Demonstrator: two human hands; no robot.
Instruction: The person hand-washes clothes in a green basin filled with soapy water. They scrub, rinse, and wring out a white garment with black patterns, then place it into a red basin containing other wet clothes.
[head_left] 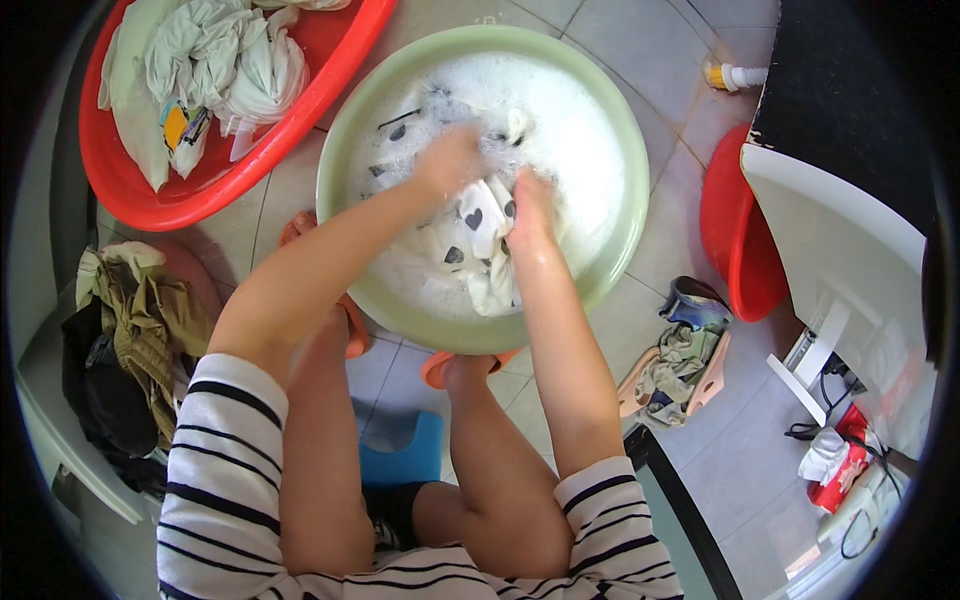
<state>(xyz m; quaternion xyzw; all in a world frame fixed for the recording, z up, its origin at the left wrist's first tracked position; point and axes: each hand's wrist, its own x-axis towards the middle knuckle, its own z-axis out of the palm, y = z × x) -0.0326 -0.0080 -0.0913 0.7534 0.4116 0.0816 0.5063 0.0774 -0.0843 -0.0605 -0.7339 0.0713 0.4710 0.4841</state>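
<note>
A pale green basin [334, 200] full of white suds [590, 170] stands on the floor in front of me. Inside it lies wet white cloth printed with dark hearts [487, 222], partly sunk under the foam. My right hand [531, 208] grips a bunched fold of this cloth near the basin's middle, its fingertips partly hidden. Just left of it, my left hand [452, 162] is over the cloth and foam, smeared by motion, so its fingers cannot be made out.
A large red tub [190, 215] with pale laundry [205, 60] sits at far left. Piled clothes [140, 340] lie below it. To the right are a red basin [722, 225], a crumpled cloth [680, 365] and a red tissue pack [843, 455]. A blue stool [410, 455] shows beneath me.
</note>
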